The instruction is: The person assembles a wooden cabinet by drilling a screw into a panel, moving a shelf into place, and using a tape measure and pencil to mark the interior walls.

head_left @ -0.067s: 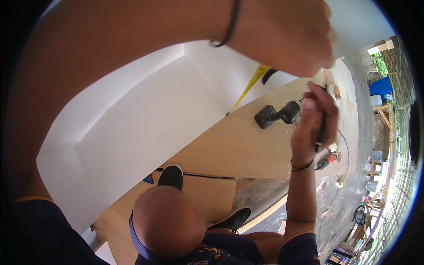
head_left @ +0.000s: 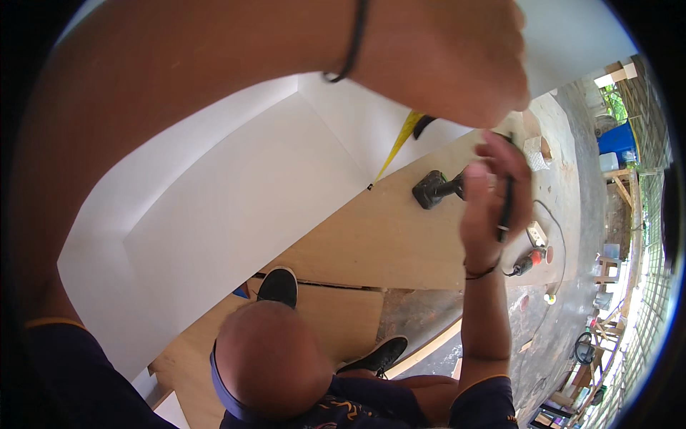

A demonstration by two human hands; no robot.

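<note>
My left hand [head_left: 457, 61], on the arm curving across the top, is closed. A yellow tape measure blade [head_left: 397, 149] comes out from below it, with a black curved piece [head_left: 424, 126] beside the blade; the case is hidden. The blade's end [head_left: 370, 187] lies at the near edge of a white panel box [head_left: 236, 193]. Just below the left hand, my right hand [head_left: 493, 189] has its fingers curled around a slim black pen [head_left: 506, 207]. A black cordless drill [head_left: 431, 189] lies behind the right hand, partly covered by it.
Brown board [head_left: 343, 236] covers the floor beside the box. Right of my right arm are a red and black power tool [head_left: 527, 262], a power strip [head_left: 537, 234] and a cable [head_left: 561, 229]. A blue bin [head_left: 618, 143] stands at the far right.
Both hands have shifted slightly left, and the tape blade's upper part has swung left with the left hand. My right hand now covers more of the drill.
</note>
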